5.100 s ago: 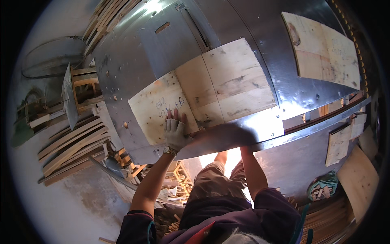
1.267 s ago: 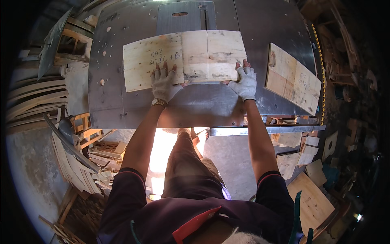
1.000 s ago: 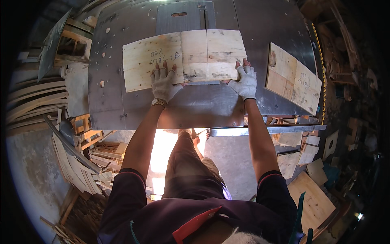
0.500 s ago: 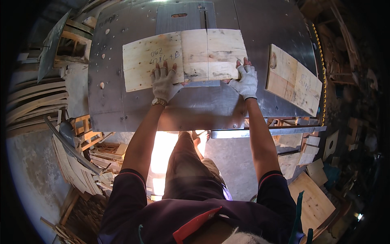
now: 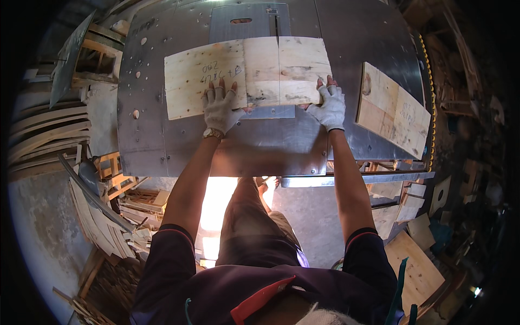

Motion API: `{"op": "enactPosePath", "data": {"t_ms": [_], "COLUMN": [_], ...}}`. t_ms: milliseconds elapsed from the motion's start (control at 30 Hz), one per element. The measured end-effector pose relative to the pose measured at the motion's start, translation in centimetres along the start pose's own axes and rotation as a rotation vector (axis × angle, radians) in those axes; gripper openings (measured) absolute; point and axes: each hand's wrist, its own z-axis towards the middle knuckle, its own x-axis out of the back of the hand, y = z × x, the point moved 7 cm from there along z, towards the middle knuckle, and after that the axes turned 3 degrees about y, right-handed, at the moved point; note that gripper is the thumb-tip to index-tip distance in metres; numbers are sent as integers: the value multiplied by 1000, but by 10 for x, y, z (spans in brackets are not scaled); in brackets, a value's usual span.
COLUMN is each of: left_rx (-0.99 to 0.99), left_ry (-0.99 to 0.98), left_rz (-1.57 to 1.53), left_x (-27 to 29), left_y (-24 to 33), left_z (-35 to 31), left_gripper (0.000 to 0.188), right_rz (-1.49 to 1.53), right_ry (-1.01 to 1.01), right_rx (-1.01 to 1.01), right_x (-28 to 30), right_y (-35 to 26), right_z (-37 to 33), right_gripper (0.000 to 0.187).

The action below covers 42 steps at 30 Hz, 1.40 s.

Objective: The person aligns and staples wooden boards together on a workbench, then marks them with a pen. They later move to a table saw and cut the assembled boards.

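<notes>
A pale plywood board (image 5: 262, 70) with curved long edges and handwritten marks lies flat on the dark metal machine table (image 5: 143, 103). My left hand (image 5: 220, 108), in a white fingertip-less glove, rests with spread fingers on its top, the thumb along its near edge. At the board's near right corner is my right hand (image 5: 329, 105), gloved alike, with fingers stretched over the right edge and thumb against the near edge. Beyond the board, a narrow slot (image 5: 275, 24) in a lighter metal insert (image 5: 225, 32) lines up with a thin line across the wood. The board covers the rest of the slot.
A second marked plywood piece (image 5: 392, 111) lies at the table's right side. A metal rail (image 5: 368, 176) runs along the near right edge. Curved wooden strips (image 5: 49, 127) are stacked at left, scraps (image 5: 116, 281) below them, and a plywood panel (image 5: 411, 265) at lower right.
The plywood board has slid slightly away from me across the table, both hands moving with it. The second plywood piece stays in place on the table.
</notes>
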Motion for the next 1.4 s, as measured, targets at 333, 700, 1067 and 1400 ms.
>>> {"op": "enactPosePath", "data": {"t_ms": [333,700,1067,1400], "left_rx": [1,-5,1,19], "left_ry": [15,21,28,-62], "left_rz": [33,33,0,94], "left_x": [-6,-10,-13,-20], "left_y": [-2,-6,-7,-9], "left_z": [8,16,28,39], "left_gripper": [91,88,88,91], "right_rz": [16,32,10,42], "right_ry": [7,10,-3,23], "right_rx": [-1,4,0,8], "right_x": [0,-4,-7,-9], "right_y": [1,3,5,8], "right_z": [10,21,34,46], "right_gripper": [103,103,104,100]}}
